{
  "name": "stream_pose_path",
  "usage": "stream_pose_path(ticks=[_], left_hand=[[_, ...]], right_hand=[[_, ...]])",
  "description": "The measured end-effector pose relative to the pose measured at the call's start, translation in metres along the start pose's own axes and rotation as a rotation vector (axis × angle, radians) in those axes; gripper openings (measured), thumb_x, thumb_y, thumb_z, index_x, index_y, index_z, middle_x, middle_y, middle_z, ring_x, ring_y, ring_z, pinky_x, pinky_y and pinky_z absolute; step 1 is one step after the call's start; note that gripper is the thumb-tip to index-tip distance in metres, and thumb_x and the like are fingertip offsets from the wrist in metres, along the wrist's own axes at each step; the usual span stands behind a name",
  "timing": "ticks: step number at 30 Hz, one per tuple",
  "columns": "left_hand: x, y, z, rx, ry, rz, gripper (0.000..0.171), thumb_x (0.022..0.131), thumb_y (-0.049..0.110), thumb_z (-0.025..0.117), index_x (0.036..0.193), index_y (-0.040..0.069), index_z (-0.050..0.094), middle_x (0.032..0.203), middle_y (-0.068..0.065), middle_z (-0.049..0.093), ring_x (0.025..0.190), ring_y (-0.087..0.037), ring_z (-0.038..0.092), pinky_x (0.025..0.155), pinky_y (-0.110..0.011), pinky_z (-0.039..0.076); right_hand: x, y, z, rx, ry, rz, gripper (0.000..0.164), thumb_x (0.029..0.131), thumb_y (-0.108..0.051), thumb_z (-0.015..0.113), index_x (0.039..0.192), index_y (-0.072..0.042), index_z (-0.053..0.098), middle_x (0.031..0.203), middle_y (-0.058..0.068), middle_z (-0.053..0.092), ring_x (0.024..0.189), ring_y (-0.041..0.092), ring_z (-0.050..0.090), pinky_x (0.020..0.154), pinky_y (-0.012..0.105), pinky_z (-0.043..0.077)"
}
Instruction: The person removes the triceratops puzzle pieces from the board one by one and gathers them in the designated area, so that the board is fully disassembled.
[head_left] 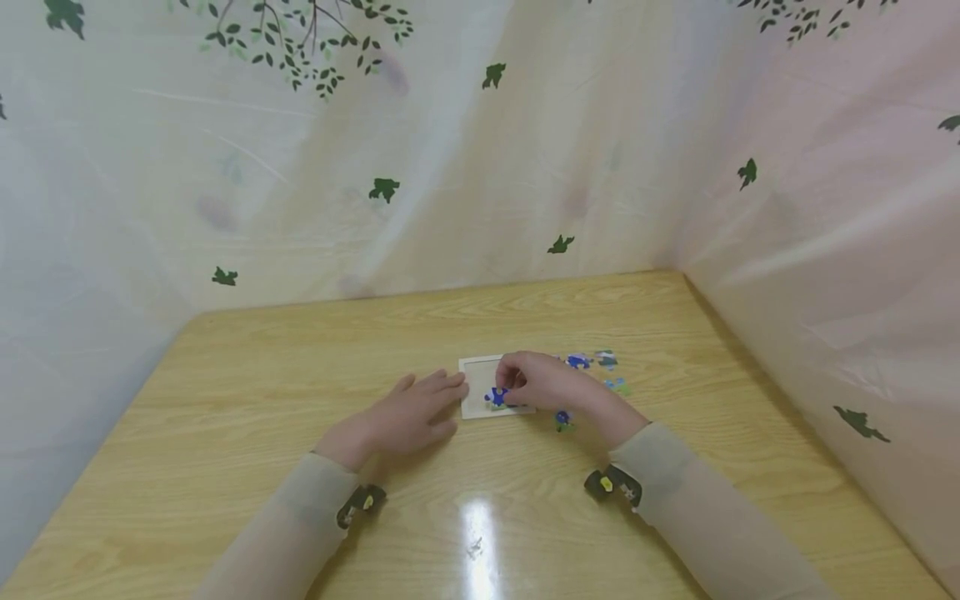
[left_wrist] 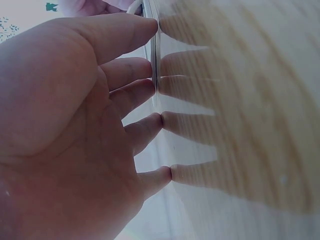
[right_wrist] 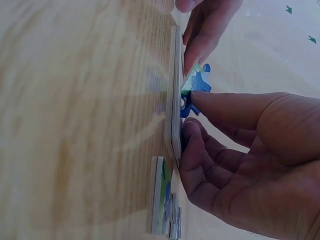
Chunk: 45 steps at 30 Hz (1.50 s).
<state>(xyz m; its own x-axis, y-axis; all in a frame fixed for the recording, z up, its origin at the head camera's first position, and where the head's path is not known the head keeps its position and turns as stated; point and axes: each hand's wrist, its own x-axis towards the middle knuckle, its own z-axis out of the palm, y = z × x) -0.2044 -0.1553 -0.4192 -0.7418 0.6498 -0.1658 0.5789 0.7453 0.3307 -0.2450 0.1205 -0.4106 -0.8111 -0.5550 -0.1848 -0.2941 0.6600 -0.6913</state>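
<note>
A pale wooden puzzle tray (head_left: pixel 474 410) with a raised rim lies flat on the table. Over its lower part, my right hand (head_left: pixel 546 382) pinches a blue, white and green jigsaw piece (head_left: pixel 497 398). Up close in the right wrist view, the thumb lies on the piece's blue end, and the piece (right_wrist: pixel 197 82) stands tilted against the tray. The other fingers curl down by the tray's edge. My left hand (head_left: pixel 411 412) rests palm down at the tray's left side, its extended fingertips (left_wrist: pixel 150 25) touching the rim and the tabletop.
Several loose jigsaw pieces lie right of the tray, among them a blue one (head_left: pixel 577 361), a grey-green one (head_left: pixel 607 359), a light blue and green one (head_left: pixel 617 386) and a dark blue one (head_left: pixel 563 419). A leaf-patterned curtain (head_left: pixel 450 208) borders the wooden table (head_left: pixel 300 350).
</note>
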Motion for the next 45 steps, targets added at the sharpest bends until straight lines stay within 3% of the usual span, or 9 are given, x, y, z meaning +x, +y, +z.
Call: stream_pose_path(ticks=[10, 21, 28, 45], left_hand=[[0.000, -0.001, 0.001, 0.005, 0.000, -0.002, 0.063, 0.116, 0.033, 0.056, 0.171, 0.010, 0.040, 0.180, -0.009, 0.030, 0.168, -0.038, 0.019, 0.132, -0.072, 0.008], [0.000, 0.000, 0.002, -0.001, 0.000, 0.000, 0.062, 0.116, 0.032, 0.056, 0.171, 0.010, 0.041, 0.180, -0.008, 0.030, 0.168, -0.038, 0.018, 0.132, -0.072, 0.008], [-0.001, 0.001, 0.001, -0.005, 0.003, -0.006, 0.062, 0.115, 0.032, 0.057, 0.171, 0.010, 0.040, 0.180, -0.008, 0.030, 0.168, -0.038, 0.018, 0.133, -0.071, 0.007], [0.000, 0.000, 0.002, 0.002, -0.004, 0.000, 0.063, 0.115, 0.031, 0.057, 0.171, 0.008, 0.040, 0.180, -0.011, 0.030, 0.168, -0.039, 0.018, 0.133, -0.071, 0.007]], right_hand=[[-0.003, -0.002, -0.001, 0.023, 0.013, -0.012, 0.012, 0.106, -0.008, 0.075, 0.101, -0.017, 0.068, 0.102, -0.001, 0.071, 0.095, 0.018, 0.065, 0.085, 0.035, 0.058], [-0.013, -0.003, -0.012, 0.097, 0.049, -0.058, 0.004, 0.107, -0.009, 0.073, 0.108, -0.011, 0.070, 0.101, 0.001, 0.071, 0.093, 0.019, 0.064, 0.085, 0.036, 0.057], [-0.024, -0.006, -0.023, 0.067, 0.096, -0.055, 0.005, 0.107, -0.010, 0.074, 0.111, -0.012, 0.071, 0.102, 0.001, 0.071, 0.095, 0.020, 0.064, 0.086, 0.037, 0.058], [-0.068, 0.034, -0.049, 0.036, 0.128, 0.017, 0.003, 0.106, -0.013, 0.075, 0.108, -0.011, 0.074, 0.104, 0.001, 0.073, 0.095, 0.020, 0.064, 0.084, 0.037, 0.057]])
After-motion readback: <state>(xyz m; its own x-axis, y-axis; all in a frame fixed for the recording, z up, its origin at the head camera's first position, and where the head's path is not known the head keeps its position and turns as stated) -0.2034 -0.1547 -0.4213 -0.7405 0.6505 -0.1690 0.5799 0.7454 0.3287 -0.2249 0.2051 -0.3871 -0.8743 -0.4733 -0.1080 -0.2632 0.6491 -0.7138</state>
